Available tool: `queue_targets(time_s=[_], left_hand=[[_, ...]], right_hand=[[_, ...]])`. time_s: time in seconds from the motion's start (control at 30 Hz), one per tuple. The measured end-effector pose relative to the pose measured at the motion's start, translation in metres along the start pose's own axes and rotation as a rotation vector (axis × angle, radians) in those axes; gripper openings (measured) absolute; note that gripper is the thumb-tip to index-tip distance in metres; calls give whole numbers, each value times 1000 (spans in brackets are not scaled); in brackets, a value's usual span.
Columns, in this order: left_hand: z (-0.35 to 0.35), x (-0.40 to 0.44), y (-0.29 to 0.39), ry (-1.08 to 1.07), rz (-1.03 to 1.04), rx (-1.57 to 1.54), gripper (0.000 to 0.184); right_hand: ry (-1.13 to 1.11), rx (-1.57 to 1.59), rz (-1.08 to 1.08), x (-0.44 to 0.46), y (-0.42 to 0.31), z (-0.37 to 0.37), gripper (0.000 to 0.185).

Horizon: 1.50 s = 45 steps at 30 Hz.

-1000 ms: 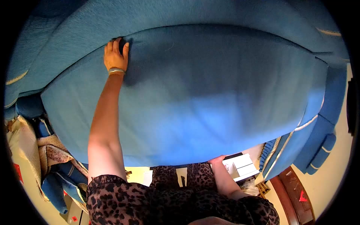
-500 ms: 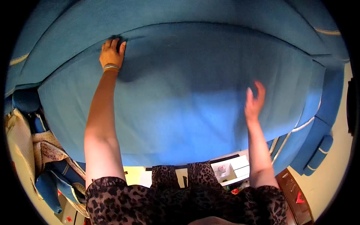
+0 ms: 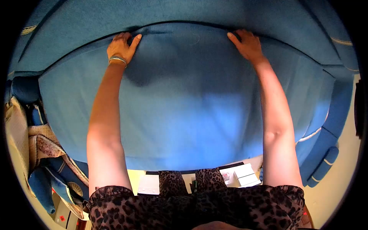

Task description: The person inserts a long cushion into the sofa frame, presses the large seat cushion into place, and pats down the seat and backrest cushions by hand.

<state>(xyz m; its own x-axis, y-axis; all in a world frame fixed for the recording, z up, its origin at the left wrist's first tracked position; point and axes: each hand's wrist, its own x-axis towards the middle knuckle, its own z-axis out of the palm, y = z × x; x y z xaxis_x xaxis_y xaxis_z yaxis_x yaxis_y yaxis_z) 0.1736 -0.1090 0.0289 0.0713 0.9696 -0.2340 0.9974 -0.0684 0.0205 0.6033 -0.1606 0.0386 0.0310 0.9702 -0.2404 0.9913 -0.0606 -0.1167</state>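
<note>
A wide blue sofa seat cushion [image 3: 184, 107] spans the middle of the view, its far edge meeting the blue backrest [image 3: 172, 10] in a dark seam. My left hand [image 3: 122, 48], with a band at the wrist, lies at the seam on the left, thumb spread and fingertips at the crease. On the right, my right hand [image 3: 247, 44] rests at the same seam, thumb apart and fingertips partly hidden by the crease. Neither hand shows an object in it.
Blue pillows [image 3: 41, 189] and a beige patterned cover [image 3: 44, 143] are heaped at the left. A white box [image 3: 246, 175] is near my legs at the bottom. Another blue sofa section [image 3: 326, 140] with a small bolster [image 3: 325, 165] stands at the right.
My right hand has left the cushion's front edge and reached forward to the back seam. My left hand has stayed near the seam, its thumb now spread wider.
</note>
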Motion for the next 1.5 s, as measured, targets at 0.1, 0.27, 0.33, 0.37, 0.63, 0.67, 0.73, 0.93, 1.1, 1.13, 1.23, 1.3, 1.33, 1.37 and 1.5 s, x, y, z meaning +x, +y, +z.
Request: queue_targets(time_s=[0.1, 0.27, 0.33, 0.37, 0.63, 0.67, 0.73, 0.93, 1.1, 1.13, 1.23, 1.3, 1.33, 1.37, 1.5], left_hand=[[8, 5, 5, 129, 94, -3, 66], [26, 19, 24, 66, 249, -126, 61], [15, 25, 30, -3, 202, -140, 60], [10, 28, 32, -33, 178, -144, 60], [-4, 44, 40, -199, -16, -78, 59], [-4, 45, 41, -200, -40, -71, 58], [4, 51, 38, -184, -49, -29, 53], [-9, 83, 30, -481, -147, -153, 55], [21, 82, 44, -399, -223, -87, 59], [27, 78, 44, -368, -216, -67, 60], [14, 71, 43, -370, -35, 90, 65], [10, 72, 40, -392, -57, 0, 67], [12, 74, 37, -401, -69, -47, 68], [15, 76, 36, -403, -97, -84, 69], [30, 86, 31, -417, -187, -269, 79]], right_hand=[[-71, -24, 34, 5, -1, 5, 87], [-178, -138, -28, 29, -11, 18, 94], [-308, 41, 32, 45, -8, 15, 97], [-368, 134, 61, 54, -7, 15, 98], [-235, 113, 111, 96, -6, 64, 93], [-296, 123, 86, 97, -5, 54, 92], [-377, 54, 76, 88, -14, 29, 91], [-383, 63, 31, 54, -20, -19, 91], [-394, 65, 80, 69, -15, 13, 94], [-388, 83, 71, 71, -13, 17, 96], [-244, 94, 61, 72, -11, 36, 92], [-199, 126, 94, 71, -14, 39, 83], [-221, 163, 127, 67, -23, 31, 77], [-241, 198, 157, 64, -34, 22, 71], [130, 342, -449, 28, -140, 9, 47]])
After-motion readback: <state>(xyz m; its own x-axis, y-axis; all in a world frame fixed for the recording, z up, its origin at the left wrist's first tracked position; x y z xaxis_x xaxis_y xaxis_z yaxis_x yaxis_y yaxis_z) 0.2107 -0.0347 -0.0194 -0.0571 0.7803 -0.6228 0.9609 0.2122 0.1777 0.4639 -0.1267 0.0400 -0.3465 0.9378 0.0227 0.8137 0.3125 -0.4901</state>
